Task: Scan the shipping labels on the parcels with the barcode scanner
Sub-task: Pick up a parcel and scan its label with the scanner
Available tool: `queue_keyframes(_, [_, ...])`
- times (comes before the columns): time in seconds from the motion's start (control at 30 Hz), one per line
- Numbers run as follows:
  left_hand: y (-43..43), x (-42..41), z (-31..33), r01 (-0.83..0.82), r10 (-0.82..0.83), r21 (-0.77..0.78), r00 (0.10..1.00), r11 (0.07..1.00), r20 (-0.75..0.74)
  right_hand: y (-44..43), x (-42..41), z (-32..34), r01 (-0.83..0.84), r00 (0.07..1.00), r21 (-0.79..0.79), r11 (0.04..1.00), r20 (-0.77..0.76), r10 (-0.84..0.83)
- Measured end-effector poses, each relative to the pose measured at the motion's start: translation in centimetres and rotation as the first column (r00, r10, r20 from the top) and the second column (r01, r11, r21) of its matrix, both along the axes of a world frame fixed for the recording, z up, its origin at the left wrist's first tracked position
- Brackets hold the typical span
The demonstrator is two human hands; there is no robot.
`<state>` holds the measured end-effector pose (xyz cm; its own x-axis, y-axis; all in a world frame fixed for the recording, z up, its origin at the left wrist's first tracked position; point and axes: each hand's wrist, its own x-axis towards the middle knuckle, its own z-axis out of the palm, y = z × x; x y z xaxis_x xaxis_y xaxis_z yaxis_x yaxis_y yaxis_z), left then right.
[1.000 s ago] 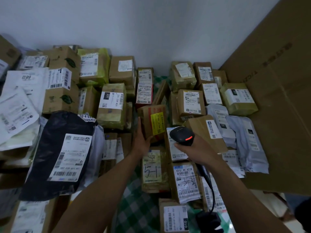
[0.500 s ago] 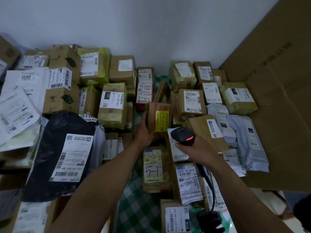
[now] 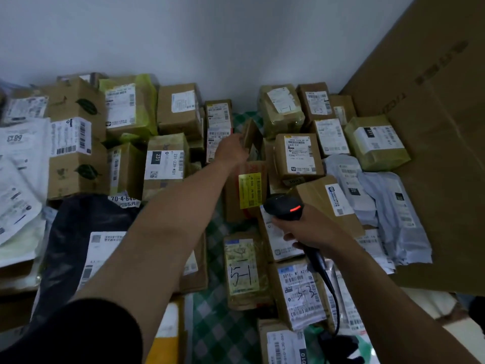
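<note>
Many taped parcels with shipping labels lie packed on a green checked cloth (image 3: 217,327). My right hand (image 3: 312,229) grips a black barcode scanner (image 3: 282,206) with its red light on. Its head hangs just right of a brown parcel with a yellow label (image 3: 249,190), which stands free. My left hand (image 3: 231,152) reaches far forward past that parcel. Its fingers hold the near edge of a slim brown parcel (image 3: 253,135) that stands tilted between the back rows. The scanner's cable (image 3: 328,279) runs down toward me.
A big flat cardboard sheet (image 3: 433,153) leans along the right side. A black mailer bag (image 3: 73,232) and white envelopes (image 3: 18,179) fill the left. Grey poly bags (image 3: 388,214) lie at the right. A white wall closes the back.
My left hand has let go of the yellow-label parcel and stretched farther back to the slim tilted parcel. The scanner hand has stayed almost still.
</note>
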<state>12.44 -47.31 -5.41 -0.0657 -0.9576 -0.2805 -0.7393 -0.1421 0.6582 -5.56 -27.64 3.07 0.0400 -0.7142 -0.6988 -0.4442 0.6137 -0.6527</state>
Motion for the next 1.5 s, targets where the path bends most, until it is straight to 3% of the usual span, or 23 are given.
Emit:
queue_keyframes(0.13, [-2.6, -0.2, -1.7, 0.115, -0.133, 0.131, 0.981, 0.985, 0.140, -0.8, -0.1, -0.3, 0.007, 1.000, 0.024, 1.000, 0.015, -0.007])
queue_keyframes(0.3, [-2.7, -0.5, -2.6, 0.001, -0.015, 0.084, 0.987, 0.996, 0.160, -1.0, -0.2, -0.8, -0.003, 1.000, 0.017, 1.000, 0.018, 0.003])
queue_keyframes(0.43, [-1.9, 0.0, -2.5, -0.071, 0.068, -0.072, 0.997, 0.995, -0.043, -1.1, -0.2, -0.8, 0.001, 1.000, 0.014, 1.000, 0.022, -0.001])
queue_keyframes(0.57, [-0.8, 1.0, -1.5, -0.186, 0.109, -0.237, 0.947, 0.953, -0.303, -1.0, -0.1, -0.6, -0.003, 1.000, 0.004, 1.000, 0.021, 0.003])
queue_keyframes(0.73, [1.8, 1.8, 1.3, -0.353, 0.184, -0.300, 0.862, 0.886, -0.472, -0.5, 0.2, 0.0, 0.003, 1.000, -0.035, 0.999, 0.031, -0.002])
queue_keyframes(0.83, [5.3, 1.7, 4.5, -0.373, 0.168, -0.214, 0.764, 0.903, -0.622, -0.1, 0.0, 0.9, 0.038, 0.997, -0.073, 0.997, 0.063, -0.033])
queue_keyframes(0.97, [11.1, 1.7, 7.9, -0.373, 0.202, -0.092, 0.675, 0.923, -0.710, 1.0, -0.6, 2.5, 0.159, 0.985, -0.148, 0.976, 0.089, -0.146])
queue_keyframes(1.13, [17.8, 1.8, 9.7, -0.365, 0.259, 0.006, 0.647, 0.931, -0.717, 3.4, -2.1, 4.8, 0.304, 0.952, -0.352, 0.885, 0.077, -0.296])
queue_keyframes(1.23, [21.4, 1.4, 10.6, -0.308, 0.230, 0.037, 0.621, 0.951, -0.749, 5.0, -2.1, 5.9, 0.383, 0.924, -0.423, 0.821, 0.164, -0.346])
queue_keyframes(1.37, [24.8, 0.9, 11.4, -0.213, 0.159, 0.028, 0.627, 0.977, -0.763, 6.8, -1.9, 6.8, 0.378, 0.925, -0.461, 0.803, 0.167, -0.340])
queue_keyframes(1.5, [26.3, 0.9, 12.2, -0.264, 0.192, 0.011, 0.668, 0.964, -0.719, 8.3, -1.9, 7.1, 0.319, 0.946, -0.499, 0.806, 0.114, -0.304])
